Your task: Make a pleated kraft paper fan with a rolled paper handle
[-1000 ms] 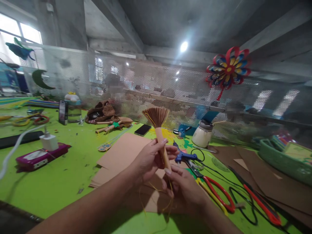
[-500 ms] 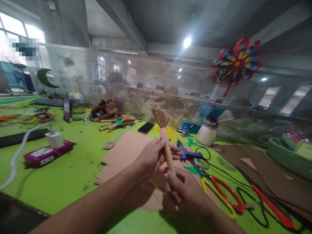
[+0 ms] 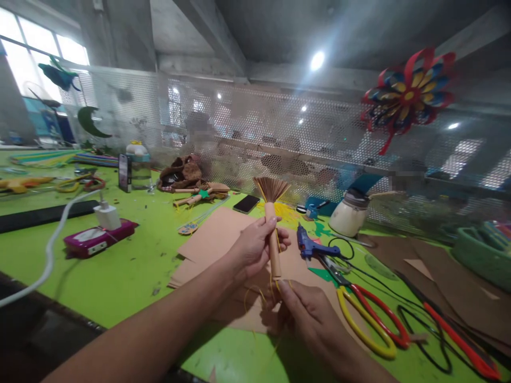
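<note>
My left hand is closed round the tan stick of a small paper broom, holding it upright over the table. A fan of folded brown paper spreads from the stick's top. Just below the stick's lower end, my right hand pinches thin yellow thread that trails down from the stick. Both hands hover above a stack of brown card sheets on the green table.
A blue glue gun, red-and-yellow scissors and black cable lie right of my hands. A white jar, a phone, a purple power strip with white charger and a green basket stand around. Perforated metal screen behind.
The stick has turned so the paper fan looks narrower. My right hand has slid down off the stick's end and now pulls the yellow thread below it.
</note>
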Motion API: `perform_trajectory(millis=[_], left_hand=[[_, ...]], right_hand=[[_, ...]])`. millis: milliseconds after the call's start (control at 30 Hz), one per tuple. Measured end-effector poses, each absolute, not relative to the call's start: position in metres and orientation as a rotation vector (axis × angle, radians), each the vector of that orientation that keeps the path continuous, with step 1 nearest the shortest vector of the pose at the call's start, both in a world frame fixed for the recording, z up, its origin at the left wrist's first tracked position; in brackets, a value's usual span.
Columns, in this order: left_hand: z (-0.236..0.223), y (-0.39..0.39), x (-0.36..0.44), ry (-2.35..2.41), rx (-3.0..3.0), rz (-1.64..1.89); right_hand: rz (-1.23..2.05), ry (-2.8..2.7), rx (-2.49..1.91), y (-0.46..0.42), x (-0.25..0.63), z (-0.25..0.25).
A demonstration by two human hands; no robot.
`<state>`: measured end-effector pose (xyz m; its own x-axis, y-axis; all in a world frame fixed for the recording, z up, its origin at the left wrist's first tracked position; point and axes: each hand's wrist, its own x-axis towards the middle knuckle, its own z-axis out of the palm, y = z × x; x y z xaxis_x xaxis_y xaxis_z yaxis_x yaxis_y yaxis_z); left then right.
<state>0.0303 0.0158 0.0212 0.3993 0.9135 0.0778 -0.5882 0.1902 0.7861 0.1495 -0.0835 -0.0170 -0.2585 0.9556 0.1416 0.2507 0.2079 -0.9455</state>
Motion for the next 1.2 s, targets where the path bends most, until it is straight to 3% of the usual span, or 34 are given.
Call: perform_trajectory(millis=[167, 400, 500, 600, 667, 1000, 1200], left_hand=[[0.022, 0.020, 0.028, 0.481, 0.828, 1.125], [0.028, 0.021, 0.026, 0.439, 0.879, 1.137], [0.031, 0.017, 0.024, 0.399, 0.905, 1.125], [0.032, 0.012, 0.024, 0.391, 0.983, 1.113], [0.030, 0.009, 0.024, 0.408, 1.078, 1.124], [0.023, -0.017, 0.033, 0.351, 1.296, 0.980], [0.025, -0.012, 0.033, 0.375, 1.305, 0.920]], right_hand=[[1.486, -1.211, -1.027, -0.078, 0.150, -0.021], [1.739, -1.233, -0.928, -0.065, 0.152, -0.041], [1.577, -1.514, -1.070, -0.064, 0.164, -0.031], [0.941, -1.788, -1.317, -0.067, 0.182, -0.007], [0.694, -1.755, -1.320, -0.068, 0.192, 0.009], [1.082, -1.602, -1.021, -0.069, 0.160, -0.001], [1.071, -1.447, -1.036, -0.070, 0.165, 0.001]])
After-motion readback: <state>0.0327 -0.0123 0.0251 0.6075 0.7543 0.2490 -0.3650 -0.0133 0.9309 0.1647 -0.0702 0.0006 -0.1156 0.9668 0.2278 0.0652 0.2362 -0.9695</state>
